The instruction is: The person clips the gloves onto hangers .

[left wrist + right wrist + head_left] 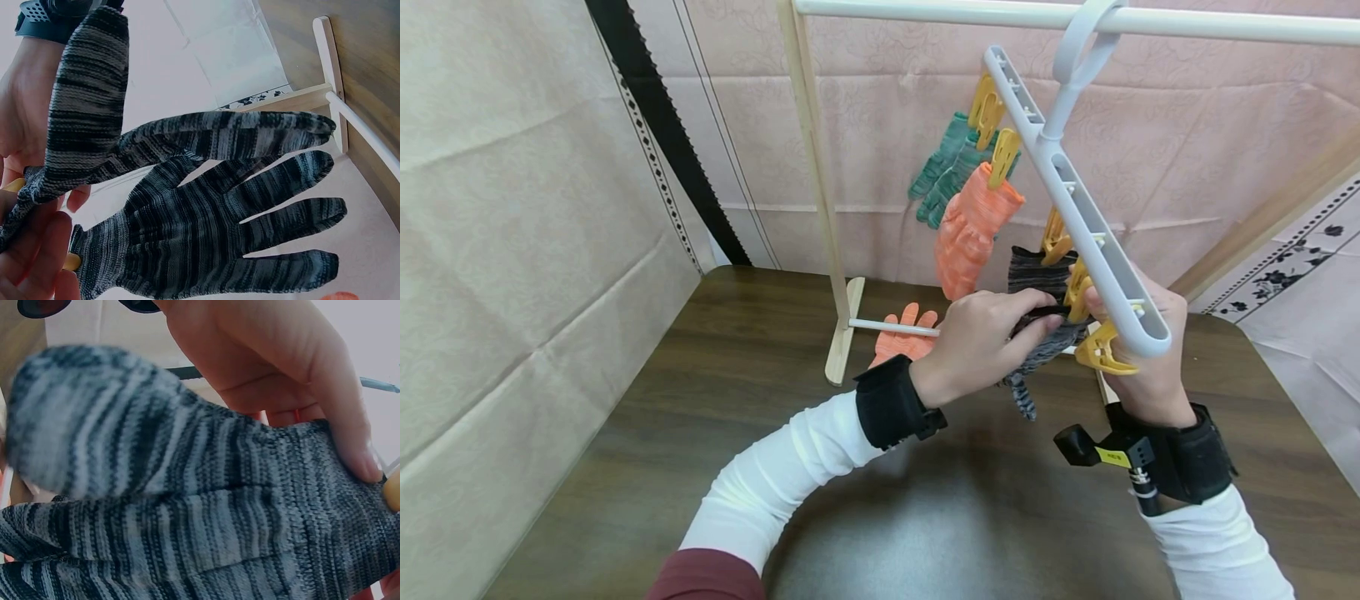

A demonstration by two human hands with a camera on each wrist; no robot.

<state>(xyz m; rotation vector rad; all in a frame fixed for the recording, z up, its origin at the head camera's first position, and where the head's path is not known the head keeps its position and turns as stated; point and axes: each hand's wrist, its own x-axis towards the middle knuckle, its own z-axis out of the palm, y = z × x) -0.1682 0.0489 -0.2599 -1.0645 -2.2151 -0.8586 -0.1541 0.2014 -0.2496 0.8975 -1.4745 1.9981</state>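
Note:
My left hand (pixel 981 342) pinches the cuff of a black-and-grey striped glove (pixel 206 506) between thumb and fingers. Its fingers dangle downward. My right hand (pixel 1161 371) is partly hidden behind the pale blue hanger (pixel 1101 221), its thumb and fingers gripping a yellow clip (pixel 1078 290) right at that cuff. Just behind, a second striped glove (pixel 187 231) hangs by its cuff from another yellow clip (pixel 1056 236). One more yellow clip (pixel 1103 348) hangs unused at the hanger's near end, in front of my right hand.
Green gloves (pixel 951 171) and an orange glove (pixel 973 229) hang clipped toward the hanger's far end. Another orange glove (pixel 906 335) is low behind the rack's lower bar (pixel 891 327). A white top rail (pixel 940 10) carries the hanger; a wooden post (pixel 815 150) stands left.

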